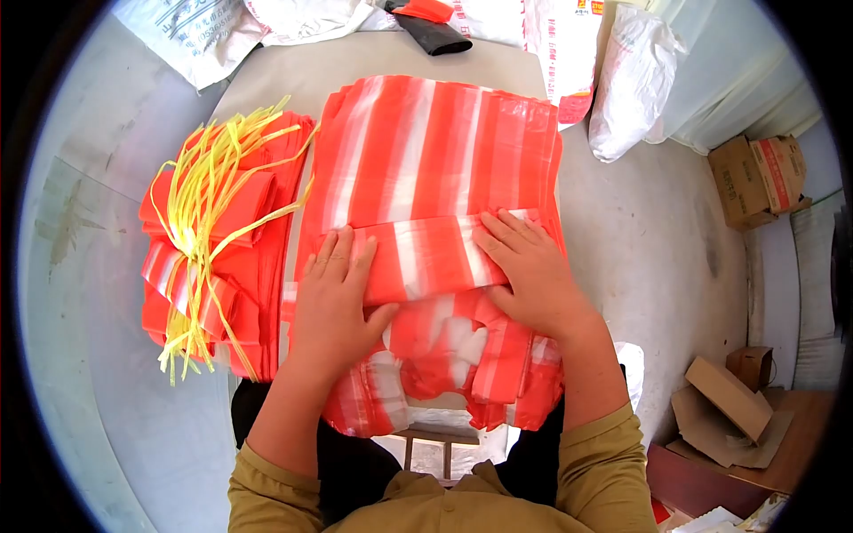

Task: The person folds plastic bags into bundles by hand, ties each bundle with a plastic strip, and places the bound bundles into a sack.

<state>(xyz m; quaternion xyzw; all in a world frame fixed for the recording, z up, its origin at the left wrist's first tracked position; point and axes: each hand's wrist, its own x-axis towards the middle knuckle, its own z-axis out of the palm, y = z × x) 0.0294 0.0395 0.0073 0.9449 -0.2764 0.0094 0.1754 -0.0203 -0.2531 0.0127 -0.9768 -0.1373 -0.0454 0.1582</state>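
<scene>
A thick stack of red-and-white striped plastic bags (404,151) lies in front of me, with a folded-over band of the striped plastic (418,258) across its middle. My left hand (339,298) rests on the left end of that band, fingers stretched out and thumb pointing inward. On the right end, my right hand (531,271) lies flat with its fingers spread. Below the hands, the crumpled handle ends of the bags (444,351) hang toward my lap. Neither hand grips anything that I can see.
Left of the stack are folded red bags (240,204) with a bunch of yellow plastic ties (200,231) on top. White printed sacks (560,53) and a black roll (435,34) sit at the table's far edge (293,67). Cardboard boxes (755,182) stand at right.
</scene>
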